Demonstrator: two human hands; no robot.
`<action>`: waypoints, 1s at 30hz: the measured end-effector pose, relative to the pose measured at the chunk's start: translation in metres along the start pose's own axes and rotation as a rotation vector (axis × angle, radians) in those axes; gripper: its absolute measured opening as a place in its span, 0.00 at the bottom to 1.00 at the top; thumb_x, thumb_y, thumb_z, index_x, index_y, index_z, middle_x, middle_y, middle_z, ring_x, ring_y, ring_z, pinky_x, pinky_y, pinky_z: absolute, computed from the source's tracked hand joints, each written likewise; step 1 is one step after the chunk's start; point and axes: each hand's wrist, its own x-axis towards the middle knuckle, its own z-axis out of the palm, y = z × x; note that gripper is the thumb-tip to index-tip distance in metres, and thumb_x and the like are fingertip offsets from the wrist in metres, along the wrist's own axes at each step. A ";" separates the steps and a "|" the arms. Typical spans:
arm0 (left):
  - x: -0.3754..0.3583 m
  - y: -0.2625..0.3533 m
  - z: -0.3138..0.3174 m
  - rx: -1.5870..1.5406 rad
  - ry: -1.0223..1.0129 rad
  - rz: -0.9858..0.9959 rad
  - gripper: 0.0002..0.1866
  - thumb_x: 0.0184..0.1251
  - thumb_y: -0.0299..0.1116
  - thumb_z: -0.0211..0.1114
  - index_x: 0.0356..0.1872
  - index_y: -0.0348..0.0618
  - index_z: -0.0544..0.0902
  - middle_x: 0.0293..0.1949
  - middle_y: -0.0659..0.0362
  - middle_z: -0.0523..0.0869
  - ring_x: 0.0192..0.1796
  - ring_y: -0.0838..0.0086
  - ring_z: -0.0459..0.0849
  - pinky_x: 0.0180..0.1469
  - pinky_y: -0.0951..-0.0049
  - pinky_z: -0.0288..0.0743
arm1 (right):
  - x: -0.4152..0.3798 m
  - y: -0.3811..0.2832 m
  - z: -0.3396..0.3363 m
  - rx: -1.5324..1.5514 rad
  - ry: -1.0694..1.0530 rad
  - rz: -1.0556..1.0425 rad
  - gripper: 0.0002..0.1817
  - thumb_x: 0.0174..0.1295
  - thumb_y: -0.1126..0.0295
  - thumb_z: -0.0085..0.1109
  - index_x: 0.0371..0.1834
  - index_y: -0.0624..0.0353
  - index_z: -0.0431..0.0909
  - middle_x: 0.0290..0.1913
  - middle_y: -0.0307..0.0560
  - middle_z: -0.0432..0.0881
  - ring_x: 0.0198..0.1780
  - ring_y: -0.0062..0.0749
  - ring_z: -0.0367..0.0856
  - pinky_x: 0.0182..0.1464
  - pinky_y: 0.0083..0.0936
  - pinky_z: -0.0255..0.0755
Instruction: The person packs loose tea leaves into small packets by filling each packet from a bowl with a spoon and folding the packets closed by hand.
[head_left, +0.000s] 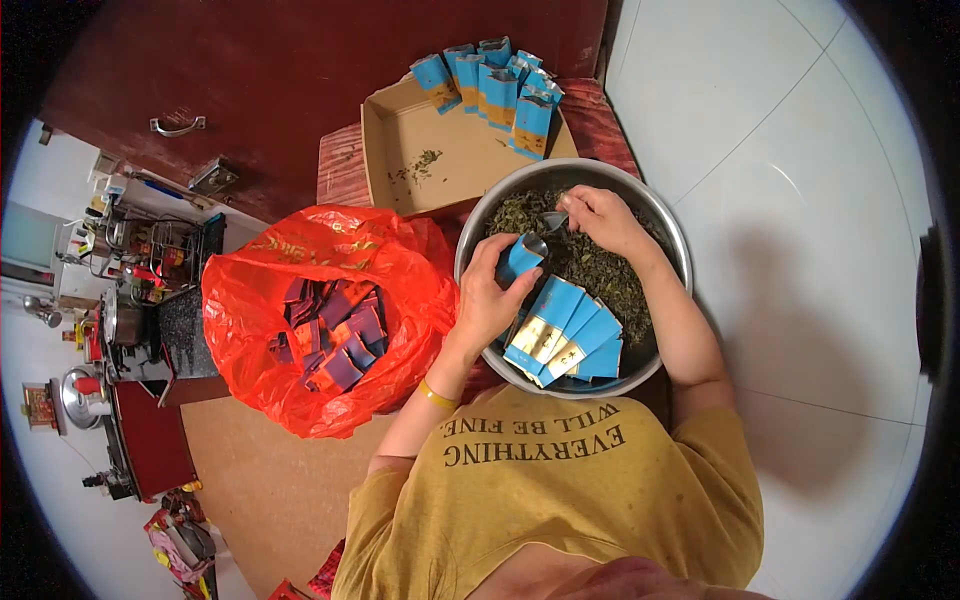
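Note:
A metal bowl (680,250) holds dark dried leaves (610,285). My left hand (490,305) is wrapped round a small blue packet (520,258), its open top tilted toward the leaves. Just right of it, over the leaves, my right hand (600,218) is closed on a small metal scoop (555,220). Several flat blue and gold packets (568,335) lie fanned out on the near side of the bowl, below my left hand.
Beyond the bowl, a cardboard tray (400,150) holds several standing blue packets (500,95) and some loose leaf bits. At the left, a red plastic bag (240,300) contains purple and orange packets (345,340). A kitchen counter (190,320) stands further left.

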 end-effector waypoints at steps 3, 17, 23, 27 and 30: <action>0.000 0.003 -0.001 0.005 -0.005 -0.002 0.25 0.55 0.29 0.75 0.55 0.37 0.78 0.52 0.49 0.82 0.53 0.58 0.82 0.56 0.66 0.76 | -0.001 -0.005 -0.005 0.217 -0.003 0.085 0.18 0.76 0.60 0.48 0.38 0.62 0.81 0.22 0.37 0.77 0.25 0.17 0.74 0.29 0.17 0.69; 0.003 -0.002 0.001 0.028 0.002 -0.019 0.27 0.55 0.31 0.76 0.55 0.37 0.76 0.50 0.49 0.81 0.51 0.59 0.82 0.54 0.65 0.76 | -0.024 -0.046 0.005 0.126 0.166 -0.218 0.14 0.71 0.64 0.53 0.32 0.61 0.79 0.22 0.38 0.78 0.25 0.21 0.76 0.28 0.21 0.69; 0.004 0.003 0.000 0.022 -0.014 -0.064 0.30 0.55 0.30 0.76 0.60 0.36 0.74 0.52 0.47 0.81 0.55 0.58 0.81 0.58 0.64 0.75 | -0.028 -0.058 0.001 -0.323 0.403 -0.845 0.02 0.59 0.75 0.59 0.30 0.58 0.80 0.26 0.43 0.81 0.25 0.40 0.79 0.30 0.33 0.72; 0.005 0.003 0.000 0.014 -0.024 -0.069 0.32 0.56 0.29 0.75 0.63 0.37 0.73 0.55 0.46 0.80 0.57 0.57 0.80 0.59 0.64 0.74 | -0.017 -0.039 -0.014 -0.433 0.527 -0.462 0.08 0.66 0.70 0.56 0.31 0.59 0.79 0.25 0.48 0.81 0.27 0.47 0.80 0.29 0.38 0.72; 0.004 0.001 0.001 0.010 -0.035 -0.067 0.33 0.56 0.29 0.75 0.63 0.37 0.73 0.55 0.46 0.79 0.58 0.57 0.79 0.60 0.64 0.73 | -0.015 -0.033 -0.019 -0.559 0.407 -0.213 0.13 0.71 0.63 0.50 0.33 0.58 0.79 0.26 0.54 0.82 0.31 0.52 0.82 0.32 0.43 0.73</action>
